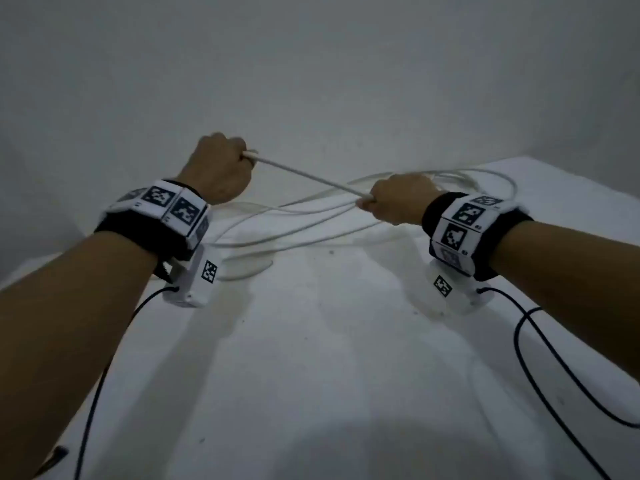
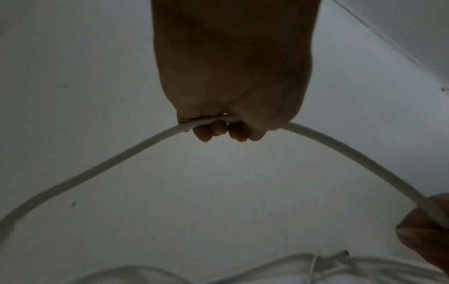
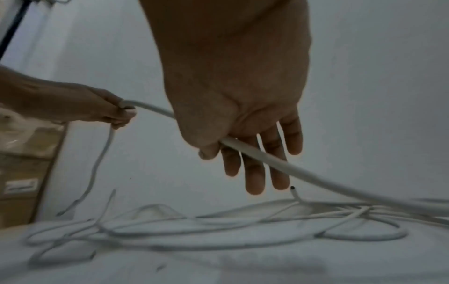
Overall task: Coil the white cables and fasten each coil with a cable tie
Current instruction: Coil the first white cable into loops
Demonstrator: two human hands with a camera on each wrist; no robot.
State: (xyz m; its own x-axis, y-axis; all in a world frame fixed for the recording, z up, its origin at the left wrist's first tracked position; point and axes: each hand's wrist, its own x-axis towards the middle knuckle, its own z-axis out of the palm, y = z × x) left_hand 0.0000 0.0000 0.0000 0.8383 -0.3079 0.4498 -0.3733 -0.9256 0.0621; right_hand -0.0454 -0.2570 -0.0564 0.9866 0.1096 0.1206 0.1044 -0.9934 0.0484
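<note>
A white cable (image 1: 304, 176) runs taut between my two raised hands above the white table (image 1: 311, 358). My left hand (image 1: 239, 157) is a fist curled round it, higher and to the left. In the left wrist view its fingers (image 2: 218, 128) wrap the cable (image 2: 109, 163). My right hand (image 1: 370, 202) holds the same cable lower and to the right. There the thumb pinches the cable (image 3: 279, 165) against nearly straight fingers (image 3: 255, 173). More white cable (image 3: 218, 230) lies in loose tangled loops on the table below. No cable tie is clearly visible.
A cut cable end with a dark tip (image 3: 292, 189) sticks up from the tangle. Cardboard boxes (image 3: 21, 173) stand beyond the table's left edge. Black wrist-camera leads (image 1: 554, 368) trail over the near table. A plain wall rises behind.
</note>
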